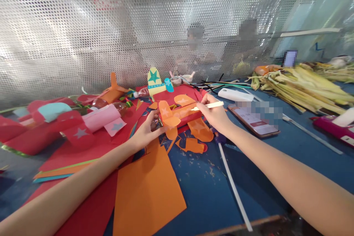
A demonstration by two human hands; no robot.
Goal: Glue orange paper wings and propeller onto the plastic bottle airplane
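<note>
My right hand point(211, 110) is closed round a white marker point(214, 105), its tip on the orange strip along a toy paper plane point(179, 113). The plane is orange and red, with pale stars on its rounded wings and tail pieces. At its left end my left hand point(151, 127) grips it between thumb and fingers; part of that grip is hidden behind the paper. Just below the plane lie orange paper scraps point(193, 145). A large orange sheet point(148, 195) is spread nearer to me, below my left hand.
Red sheets point(91, 195) and several other paper planes point(80, 132) lie left. A phone point(254, 120), a white power bank point(235, 95) and a glue stick point(235, 188) are right, with dried husks point(298, 84) beyond. A perforated metal screen point(138, 25) stands behind the blue table point(210, 191).
</note>
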